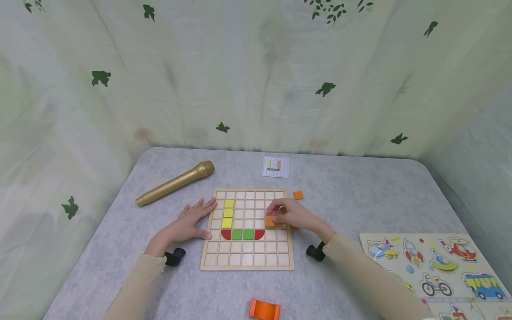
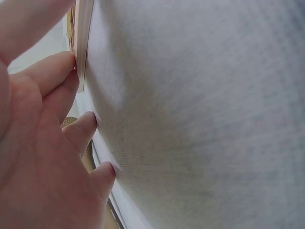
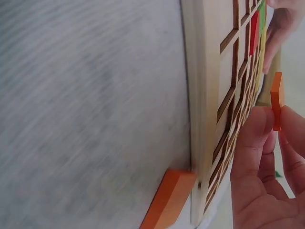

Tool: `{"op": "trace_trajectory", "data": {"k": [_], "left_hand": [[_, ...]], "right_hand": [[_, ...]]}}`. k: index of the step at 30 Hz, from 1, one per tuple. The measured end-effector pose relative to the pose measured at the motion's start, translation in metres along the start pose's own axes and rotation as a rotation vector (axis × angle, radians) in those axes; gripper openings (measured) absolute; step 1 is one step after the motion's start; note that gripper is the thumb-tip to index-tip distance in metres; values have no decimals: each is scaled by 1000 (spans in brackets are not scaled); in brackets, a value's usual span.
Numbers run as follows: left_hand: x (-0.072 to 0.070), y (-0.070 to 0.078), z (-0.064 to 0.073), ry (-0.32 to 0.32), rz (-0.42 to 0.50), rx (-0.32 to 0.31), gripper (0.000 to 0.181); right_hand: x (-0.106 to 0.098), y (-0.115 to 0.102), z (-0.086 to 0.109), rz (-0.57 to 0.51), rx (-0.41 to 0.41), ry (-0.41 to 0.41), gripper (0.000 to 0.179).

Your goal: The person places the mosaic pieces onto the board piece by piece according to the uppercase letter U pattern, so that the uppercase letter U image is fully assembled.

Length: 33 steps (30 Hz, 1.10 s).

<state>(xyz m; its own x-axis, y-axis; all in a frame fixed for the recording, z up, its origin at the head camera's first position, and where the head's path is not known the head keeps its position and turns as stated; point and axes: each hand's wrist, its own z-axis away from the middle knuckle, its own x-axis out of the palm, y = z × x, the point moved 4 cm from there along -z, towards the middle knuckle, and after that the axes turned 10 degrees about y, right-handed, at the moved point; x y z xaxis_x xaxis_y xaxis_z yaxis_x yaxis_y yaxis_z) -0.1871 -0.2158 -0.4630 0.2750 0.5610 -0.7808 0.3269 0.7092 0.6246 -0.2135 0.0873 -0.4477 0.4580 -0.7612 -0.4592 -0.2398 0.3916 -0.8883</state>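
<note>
A wooden grid board (image 1: 247,268) lies on the table. Three yellow square tiles (image 1: 228,213) form a column on its left side. Below them runs a row of two green squares (image 1: 242,234) between two red rounded pieces (image 1: 226,234). My left hand (image 1: 186,226) spreads its fingers along the board's left edge, fingertips at the rim and on the table. Between thumb and fingers, my right hand (image 1: 295,214) pinches an orange square tile (image 3: 277,98) over the right side of the grid. Another orange tile (image 3: 169,198) lies against the board's right edge, mostly covered by that hand in the head view.
One more orange tile (image 1: 298,195) lies off the upper right corner. Behind the board is a small pattern card (image 1: 275,167). A gold microphone-shaped stick (image 1: 176,183) lies back left, an orange curved block (image 1: 265,310) in front, a vehicle picture puzzle (image 1: 416,249) at right.
</note>
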Motion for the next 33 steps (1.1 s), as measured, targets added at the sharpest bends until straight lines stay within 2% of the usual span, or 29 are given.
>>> {"op": "trace_trajectory", "data": {"k": [8, 16, 23, 33], "left_hand": [[0, 0, 0, -2, -7, -7, 95], [0, 0, 0, -2, -9, -8, 96], [0, 1, 0, -2, -1, -12, 96], [0, 1, 0, -2, 3, -20, 96]], "right_hand": [[18, -5, -15, 53, 36, -23, 13], [28, -12, -22, 176, 90, -9, 15], [29, -15, -23, 283, 74, 9, 14], [28, -12, -21, 296, 85, 13, 13]]}}
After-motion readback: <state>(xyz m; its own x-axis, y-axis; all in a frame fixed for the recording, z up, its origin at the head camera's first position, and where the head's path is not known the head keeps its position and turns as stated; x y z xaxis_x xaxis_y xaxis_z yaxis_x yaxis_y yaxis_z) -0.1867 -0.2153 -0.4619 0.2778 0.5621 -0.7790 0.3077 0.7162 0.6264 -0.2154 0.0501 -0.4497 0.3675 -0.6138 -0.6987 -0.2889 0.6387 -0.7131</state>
